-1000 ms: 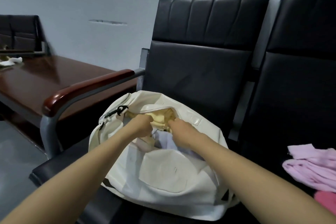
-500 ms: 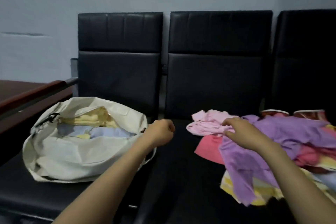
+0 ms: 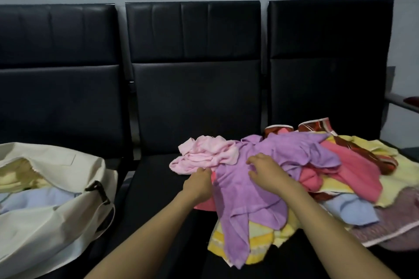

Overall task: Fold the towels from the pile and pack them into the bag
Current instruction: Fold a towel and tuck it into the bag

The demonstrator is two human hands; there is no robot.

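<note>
A pile of loose towels covers the middle and right seats. On top lies a purple towel (image 3: 244, 201), with a pale pink towel (image 3: 204, 154) to its left and a coral one (image 3: 353, 165) to its right. My left hand (image 3: 199, 183) grips the purple towel's left edge with curled fingers. My right hand (image 3: 265, 170) sits on top of the same towel, bent fingers and thumb gathering the cloth. The cream bag (image 3: 56, 158) stands unzipped on the left seat, with a folded yellow towel (image 3: 13, 179) and a blue one (image 3: 34, 199) inside.
A row of three black padded seats (image 3: 195, 97) backs onto a grey wall. A grey armrest (image 3: 403, 102) ends the row on the right. Yellow striped (image 3: 260, 242), light blue (image 3: 349, 210) and mauve (image 3: 396, 222) towels hang near the seat's front edge.
Both hands left the bag's opening and moved right to the pile. My view swung right with them, and both hands now hold the purple towel.
</note>
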